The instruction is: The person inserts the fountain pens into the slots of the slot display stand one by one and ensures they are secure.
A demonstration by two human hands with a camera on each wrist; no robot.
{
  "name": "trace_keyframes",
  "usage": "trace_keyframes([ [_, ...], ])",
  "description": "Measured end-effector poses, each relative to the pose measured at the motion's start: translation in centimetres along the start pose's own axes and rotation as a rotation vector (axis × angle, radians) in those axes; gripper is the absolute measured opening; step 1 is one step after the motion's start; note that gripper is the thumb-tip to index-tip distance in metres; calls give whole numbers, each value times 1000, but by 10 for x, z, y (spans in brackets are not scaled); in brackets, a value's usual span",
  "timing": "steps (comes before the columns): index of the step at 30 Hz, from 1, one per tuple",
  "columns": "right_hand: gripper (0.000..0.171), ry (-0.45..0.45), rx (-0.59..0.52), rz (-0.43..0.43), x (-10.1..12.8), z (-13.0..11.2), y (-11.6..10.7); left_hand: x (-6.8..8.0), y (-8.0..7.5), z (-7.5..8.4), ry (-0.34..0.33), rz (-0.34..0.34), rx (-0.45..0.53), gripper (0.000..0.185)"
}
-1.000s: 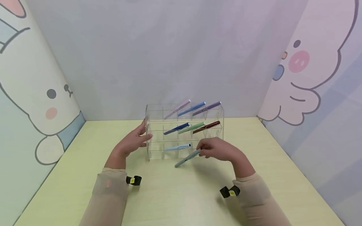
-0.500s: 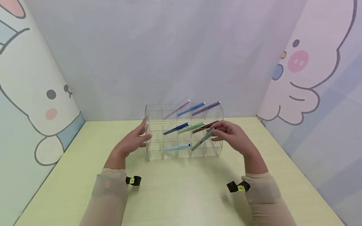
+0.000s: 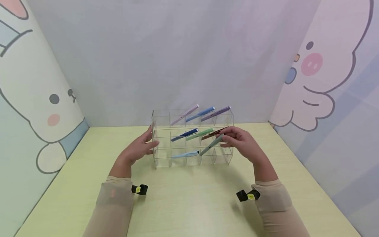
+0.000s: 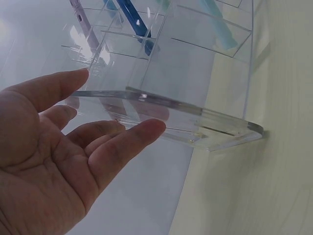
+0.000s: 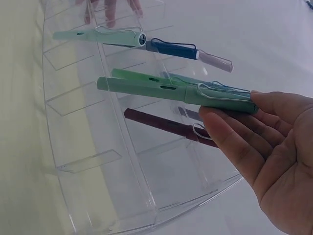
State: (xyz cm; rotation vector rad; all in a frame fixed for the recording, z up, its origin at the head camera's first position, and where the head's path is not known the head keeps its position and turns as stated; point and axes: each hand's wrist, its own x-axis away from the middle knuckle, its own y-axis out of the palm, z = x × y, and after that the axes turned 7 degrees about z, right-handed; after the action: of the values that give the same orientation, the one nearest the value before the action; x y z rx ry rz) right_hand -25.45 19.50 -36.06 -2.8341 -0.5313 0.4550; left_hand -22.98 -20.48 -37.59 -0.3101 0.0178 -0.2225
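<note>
A clear acrylic pen rack (image 3: 163,161) with tiered compartments stands on the table. My right hand (image 3: 244,143) pinches a capped grey-green pen (image 5: 142,93) by its cap end, between thumb and fingers. The pen slants down to the left, its lower tip at the bottom tier, just right of the light blue pen (image 3: 186,154). Behind my right fingers, the dark red pen (image 5: 156,121) is partly hidden. At the rack's left end, my left hand (image 3: 137,149) rests against the side panel (image 4: 195,112), fingers extended and spread.
In the middle tier lie a dark blue pen (image 3: 185,135) and a light green pen (image 3: 199,134). The top tier holds a lilac pen (image 3: 186,114), a blue pen (image 3: 200,114) and a purple pen (image 3: 216,113). A pale wall (image 3: 189,65) rises behind the table (image 3: 189,204).
My right hand has carried the grey-green pen up and right from in front of the rack to over the bottom tier; lately it dipped slightly. The left hand stays at the rack's side.
</note>
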Motion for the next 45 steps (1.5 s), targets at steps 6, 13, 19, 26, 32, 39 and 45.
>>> trace_keyframes([
  [6, 31, 13, 39, -23, -1, 2, 3, -1, 0, 1, 0, -1, 1, 75],
  [13, 29, 36, 93, -52, 0, 5, 6, 0, 1, 2, 1, -9, 9, 76],
  [19, 24, 45, 158, -130, -2, 9, 9, 0, 1, 2, -2, -6, 2, 76],
  [26, 18, 107, 287, -187, -4, 19, 15, 0, 0, 2, 4, -8, -3, 77],
  [32, 15, 110, 338, -214, -4, 23, 17, 0, 0, 2, -2, -7, 1, 77],
  [39, 16, 77, 362, -217, -4, 23, 20, 1, 0, 2, 0, -7, 0, 77],
  [45, 15, 46, 418, -213, -5, 22, 26, 1, 0, 2, -7, -3, -4, 76],
])
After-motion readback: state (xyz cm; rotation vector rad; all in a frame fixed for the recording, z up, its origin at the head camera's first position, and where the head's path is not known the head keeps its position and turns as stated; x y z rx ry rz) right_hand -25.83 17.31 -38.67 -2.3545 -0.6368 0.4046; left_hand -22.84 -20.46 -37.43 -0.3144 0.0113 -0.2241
